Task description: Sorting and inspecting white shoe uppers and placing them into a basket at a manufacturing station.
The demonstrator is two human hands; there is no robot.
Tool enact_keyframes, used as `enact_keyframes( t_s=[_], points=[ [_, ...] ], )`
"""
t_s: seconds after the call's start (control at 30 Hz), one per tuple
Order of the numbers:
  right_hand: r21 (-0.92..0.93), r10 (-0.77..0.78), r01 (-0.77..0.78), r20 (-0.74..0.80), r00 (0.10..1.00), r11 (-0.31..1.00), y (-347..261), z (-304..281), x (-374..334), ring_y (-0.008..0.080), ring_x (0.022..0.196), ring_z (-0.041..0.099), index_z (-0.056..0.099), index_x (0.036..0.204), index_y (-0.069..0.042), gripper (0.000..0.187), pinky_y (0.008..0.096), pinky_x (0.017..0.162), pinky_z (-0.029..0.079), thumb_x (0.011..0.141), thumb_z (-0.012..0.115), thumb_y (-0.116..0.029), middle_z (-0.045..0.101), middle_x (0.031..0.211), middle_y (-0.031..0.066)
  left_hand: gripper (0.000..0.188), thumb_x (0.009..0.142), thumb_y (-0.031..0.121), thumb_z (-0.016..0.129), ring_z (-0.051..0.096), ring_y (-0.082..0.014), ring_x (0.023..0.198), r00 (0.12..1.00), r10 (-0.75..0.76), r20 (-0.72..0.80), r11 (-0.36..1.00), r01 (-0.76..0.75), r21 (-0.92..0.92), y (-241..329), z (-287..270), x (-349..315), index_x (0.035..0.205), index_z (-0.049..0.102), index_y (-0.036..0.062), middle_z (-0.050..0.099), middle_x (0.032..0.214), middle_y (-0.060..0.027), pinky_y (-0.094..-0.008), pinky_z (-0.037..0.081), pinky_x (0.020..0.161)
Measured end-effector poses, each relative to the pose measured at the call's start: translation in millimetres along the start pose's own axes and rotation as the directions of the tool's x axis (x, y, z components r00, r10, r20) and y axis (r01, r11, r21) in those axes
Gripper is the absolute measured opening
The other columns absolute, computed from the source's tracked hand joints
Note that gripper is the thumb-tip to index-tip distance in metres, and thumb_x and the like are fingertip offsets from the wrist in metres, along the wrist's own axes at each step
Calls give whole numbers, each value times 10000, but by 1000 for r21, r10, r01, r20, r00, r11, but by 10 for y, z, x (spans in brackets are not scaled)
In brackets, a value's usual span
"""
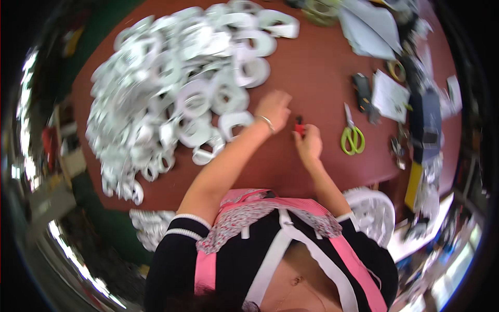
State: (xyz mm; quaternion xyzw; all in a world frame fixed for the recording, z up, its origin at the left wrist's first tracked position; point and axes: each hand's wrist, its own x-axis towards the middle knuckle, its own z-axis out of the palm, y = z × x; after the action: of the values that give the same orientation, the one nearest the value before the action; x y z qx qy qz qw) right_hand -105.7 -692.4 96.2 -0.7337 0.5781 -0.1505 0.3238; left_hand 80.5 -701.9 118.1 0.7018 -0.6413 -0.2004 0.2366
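My right hand (pixel 310 143) is closed around a small red tool with a black tip (pixel 299 126), held over the middle of the reddish-brown table. The tool's exact kind is too small and blurred to make out. My left hand (pixel 274 109), with a bracelet at the wrist, reaches over the table just left of the tool. Its fingers are smeared by motion, and nothing clearly shows in them. Closest to that hand is the right edge of a large heap of white ring-shaped pieces (pixel 193 99).
Right of my hands lie green-handled scissors (pixel 353 140), a black device (pixel 360 86), a paper sheet (pixel 390 96) and a tape roll (pixel 396 70). Grey-white sheets (pixel 368 28) lie at the far right. A blue box (pixel 426 125) stands along the right edge. A white tub (pixel 371 213) sits below the near edge.
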Motion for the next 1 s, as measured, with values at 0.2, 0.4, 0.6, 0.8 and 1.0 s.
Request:
enact_keyframes(
  t_s=[0.2, 0.4, 0.6, 0.8, 1.0],
  points=[
    [-6, -152, 159, 253, 955, 987, 421, -149, -101, 341, 787, 617, 600, 899, -20, 267, 415, 734, 479, 745, 687, -220, 628, 827, 164, 380, 736, 92, 628, 517, -289, 1076, 999, 39, 29, 979, -32, -200, 179, 21, -1863, 1110, 567, 73, 551, 1150, -104, -404, 432, 913],
    [-95, -182, 229, 356, 917, 969, 595, -101, -427, 231, 674, 625, 589, 882, -10, 320, 371, 656, 502, 739, 714, -267, 642, 763, 120, 414, 716, 55, 637, 509, -284, 1087, 917, -346, -196, 938, 331, -109, -250, -56, -3508, 1122, 565, 88, 539, 1154, -92, -381, 443, 905],
    [-331, -95, 130, 120, 988, 935, 571, 168, -606, 201, 606, 619, 639, 763, 16, 337, 340, 620, 506, 694, 776, -284, 645, 678, 93, 427, 733, 36, 610, 487, -298, 1120, 713, -558, -424, 819, 557, -140, -587, -306, -4239, 1154, 545, 60, 510, 1199, -105, -388, 428, 934],
    [-338, 176, -46, 364, 915, 940, 332, 412, -751, 127, 489, 546, 626, 612, -20, 282, 301, 484, 438, 708, 774, -239, 584, 545, 53, 514, 755, 72, 597, 380, -283, 1271, 628, -658, -415, 717, 691, -91, -750, -171, -4857, 1259, 495, 66, 419, 1352, -104, -412, 322, 1055],
    [-272, 139, 70, 675, 724, 960, 389, 903, -989, 95, 495, 519, 646, 608, -16, 283, 278, 466, 400, 753, 740, -240, 588, 541, 41, 516, 801, 155, 611, 318, -262, 1336, 717, -562, -413, 816, 561, -138, -934, -116, -5449, 1296, 481, 90, 362, 1428, -90, -413, 280, 1093]
  ],
)
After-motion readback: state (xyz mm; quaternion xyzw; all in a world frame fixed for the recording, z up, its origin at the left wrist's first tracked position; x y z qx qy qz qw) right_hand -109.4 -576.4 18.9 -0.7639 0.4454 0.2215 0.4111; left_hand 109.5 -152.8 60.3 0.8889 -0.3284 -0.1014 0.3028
